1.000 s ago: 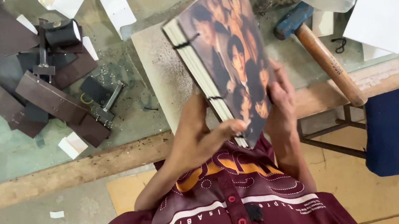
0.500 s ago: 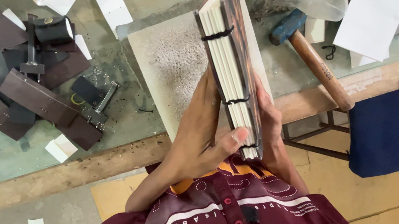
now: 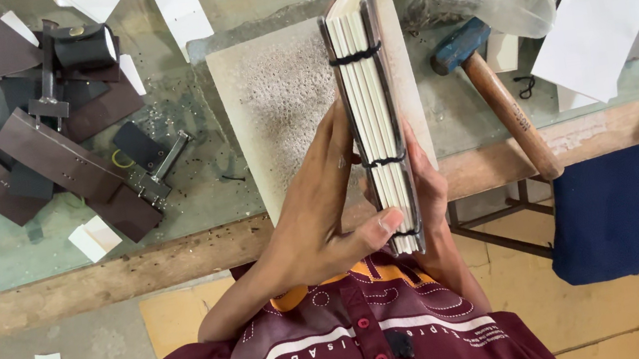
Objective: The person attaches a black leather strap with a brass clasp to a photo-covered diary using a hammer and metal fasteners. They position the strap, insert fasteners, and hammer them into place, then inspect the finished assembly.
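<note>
Above the cluttered glass-topped surface (image 3: 196, 179), left hand (image 3: 317, 221) and right hand (image 3: 426, 190), each grip pressed flat, clamp the hand-bound notebook (image 3: 370, 107) page-edge up, inspecting its binding cords; turning it calls for a firm hold.

A craft workshop, likely for leather and bookbinding. The glass-topped worktop (image 3: 176, 215) with a worn wooden front edge carries dark leather strips (image 3: 57, 152), paper scraps (image 3: 180, 8), a pitted punching slab (image 3: 276, 103) and a hammer (image 3: 493, 91) near the right edge, with punch debris scattered around.

The notebook (image 3: 373, 115), its printed cover facing up a second ago, now stands edge-on between both hands, pages showing
</note>
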